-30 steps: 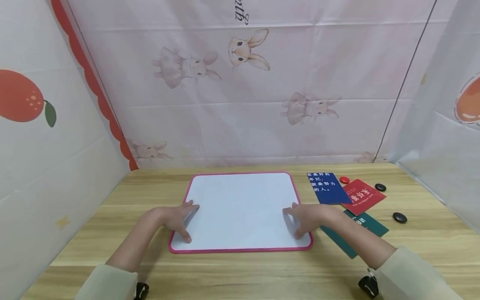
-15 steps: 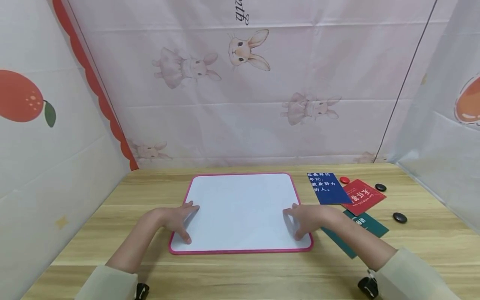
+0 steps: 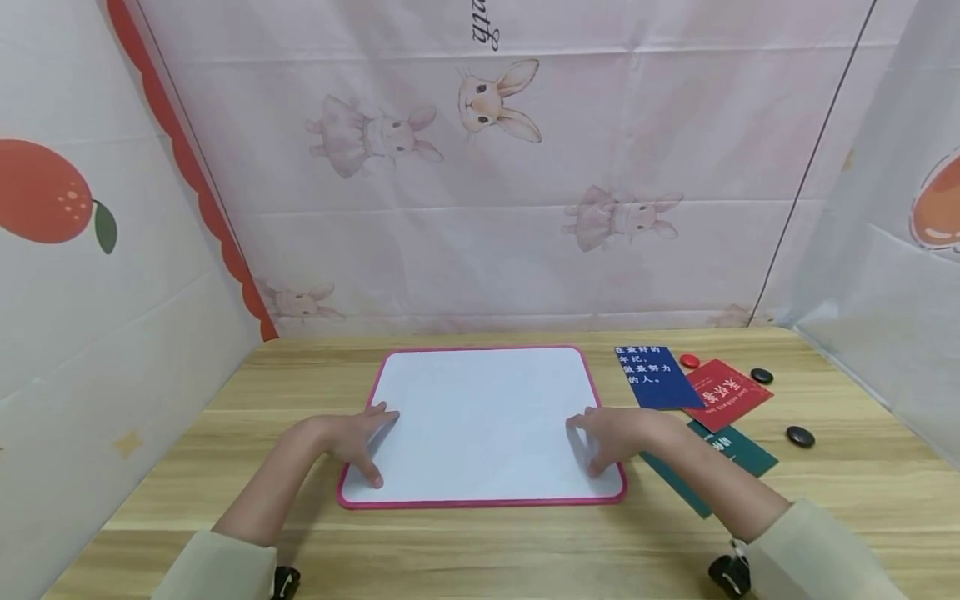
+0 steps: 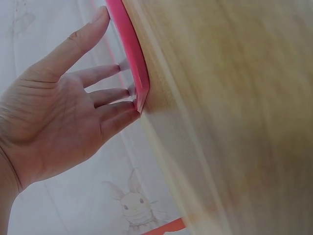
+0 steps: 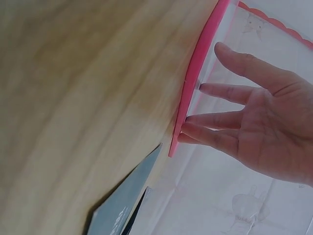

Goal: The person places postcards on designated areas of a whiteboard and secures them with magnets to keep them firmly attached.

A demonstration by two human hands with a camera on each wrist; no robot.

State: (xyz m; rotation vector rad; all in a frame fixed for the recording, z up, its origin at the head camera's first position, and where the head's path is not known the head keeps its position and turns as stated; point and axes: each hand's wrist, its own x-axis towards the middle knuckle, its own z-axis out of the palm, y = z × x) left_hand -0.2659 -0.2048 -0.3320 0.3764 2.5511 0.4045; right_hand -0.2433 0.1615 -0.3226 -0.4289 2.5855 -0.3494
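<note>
A white board with a pink rim [image 3: 480, 500] lies flat in the middle of the wooden table [image 3: 480, 550]. My left hand [image 3: 358, 440] rests on the board's near left corner with straight, spread fingers [image 4: 105, 95] touching its surface by the pink rim [image 4: 132, 58]. My right hand [image 3: 609, 437] rests the same way on the near right corner; its fingertips [image 5: 195, 132] touch the board beside the pink rim [image 5: 195, 83]. Neither hand holds anything.
Right of the board lie a blue card [image 3: 654, 377], a red card [image 3: 727, 393] and a dark green card [image 3: 738, 454], the green one partly under my right forearm. A small red disc [image 3: 689, 361] and two black discs [image 3: 762, 376] [image 3: 799, 435] sit nearby. Fabric walls enclose the table.
</note>
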